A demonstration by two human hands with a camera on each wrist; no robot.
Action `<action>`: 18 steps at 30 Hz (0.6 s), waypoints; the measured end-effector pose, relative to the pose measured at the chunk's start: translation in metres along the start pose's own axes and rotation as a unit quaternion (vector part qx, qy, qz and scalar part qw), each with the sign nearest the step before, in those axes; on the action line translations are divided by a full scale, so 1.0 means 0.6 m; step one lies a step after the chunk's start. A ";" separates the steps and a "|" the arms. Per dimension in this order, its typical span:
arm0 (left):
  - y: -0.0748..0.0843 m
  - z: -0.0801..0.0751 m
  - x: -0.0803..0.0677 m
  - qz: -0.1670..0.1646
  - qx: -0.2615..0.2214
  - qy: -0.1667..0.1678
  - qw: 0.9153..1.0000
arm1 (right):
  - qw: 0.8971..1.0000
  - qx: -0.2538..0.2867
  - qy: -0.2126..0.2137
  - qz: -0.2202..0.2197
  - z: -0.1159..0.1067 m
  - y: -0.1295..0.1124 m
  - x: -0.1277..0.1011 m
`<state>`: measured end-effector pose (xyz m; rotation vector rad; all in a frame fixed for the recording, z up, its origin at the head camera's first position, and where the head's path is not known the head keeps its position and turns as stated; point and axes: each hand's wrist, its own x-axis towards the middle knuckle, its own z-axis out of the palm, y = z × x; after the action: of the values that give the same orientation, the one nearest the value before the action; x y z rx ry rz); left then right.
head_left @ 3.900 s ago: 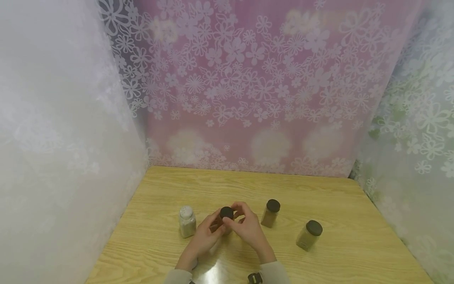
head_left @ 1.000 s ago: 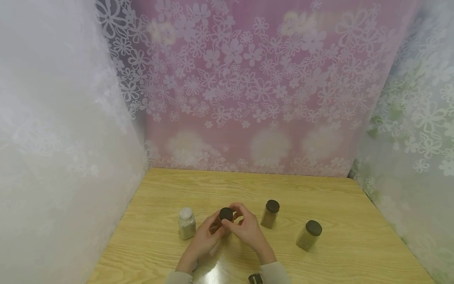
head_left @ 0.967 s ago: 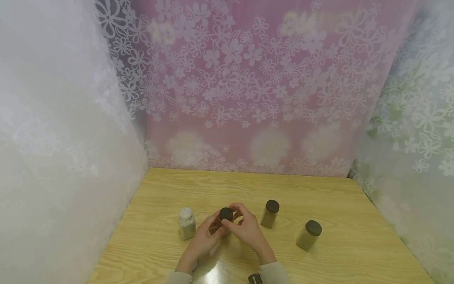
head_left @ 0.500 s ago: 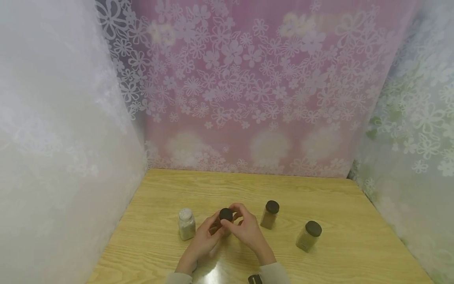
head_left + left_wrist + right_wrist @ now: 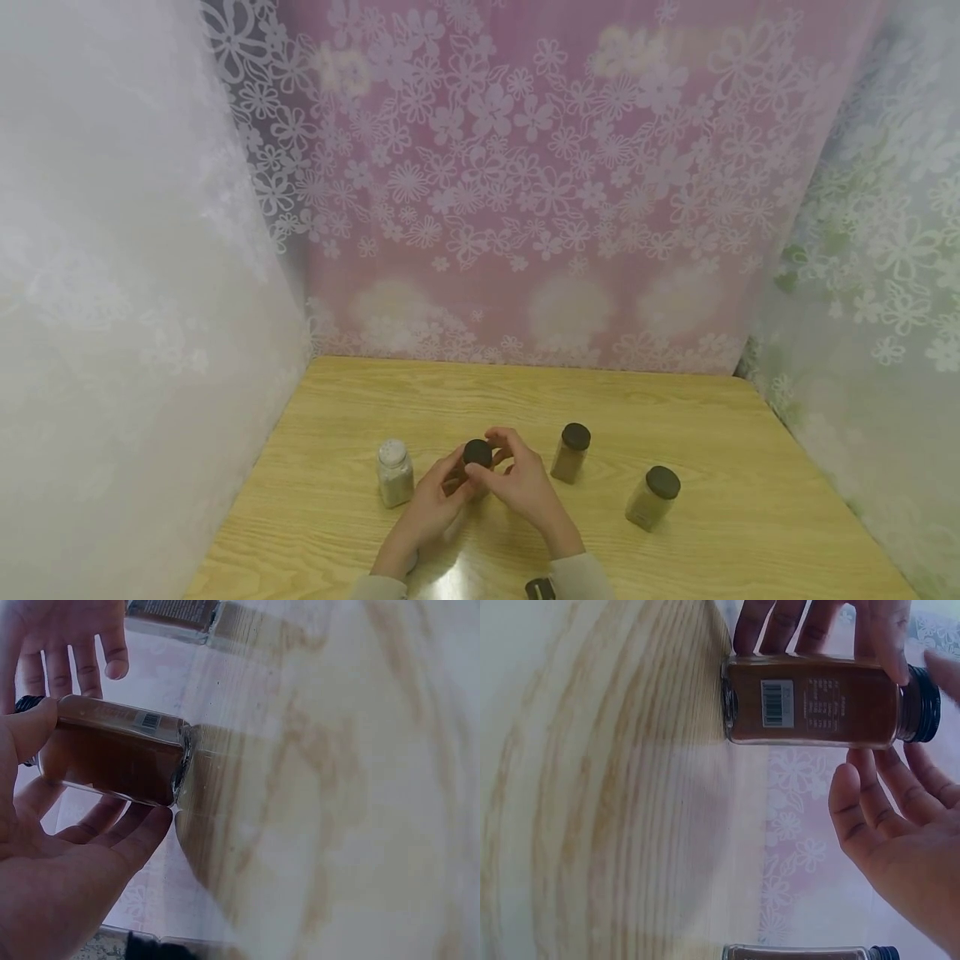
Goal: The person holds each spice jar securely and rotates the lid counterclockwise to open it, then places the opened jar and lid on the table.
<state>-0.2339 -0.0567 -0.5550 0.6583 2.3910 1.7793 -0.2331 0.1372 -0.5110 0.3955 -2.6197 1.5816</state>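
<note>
Held jar (image 5: 825, 701): clear, smooth, glossy glass
Its cap (image 5: 477, 452): black plastic by its look, matt on top
Table (image 5: 720, 442) under the held jar: smooth wood grain, glossy sheen
Backdrop (image 5: 517, 192) behind the held jar: smooth sheeting, cloth or plastic unclear
Sleeves (image 5: 583, 578): matt cloth

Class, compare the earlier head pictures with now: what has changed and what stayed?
Very little: the right hand seems to have slid its thumb slightly leftward along the black cap. Nothing was taken hold of or let go. The left hand still holds the brown spice jar; the white-topped shaker and two black-capped jars stayed put.
</note>
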 end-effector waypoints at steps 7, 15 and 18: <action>0.003 -0.002 -0.001 0.003 -0.006 -0.004 1.000 | 1.000 0.002 0.003 -0.003 0.001 0.002 0.000; 0.004 -0.004 -0.004 0.010 -0.004 -0.005 1.000 | 1.000 -0.004 0.003 0.002 0.002 -0.001 0.001; 0.002 -0.003 -0.004 0.012 -0.003 -0.007 1.000 | 1.000 -0.006 0.010 0.006 0.003 0.001 0.001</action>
<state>-0.2321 -0.0591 -0.5539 0.6987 2.3766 1.7839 -0.2338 0.1358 -0.5123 0.3633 -2.6198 1.5643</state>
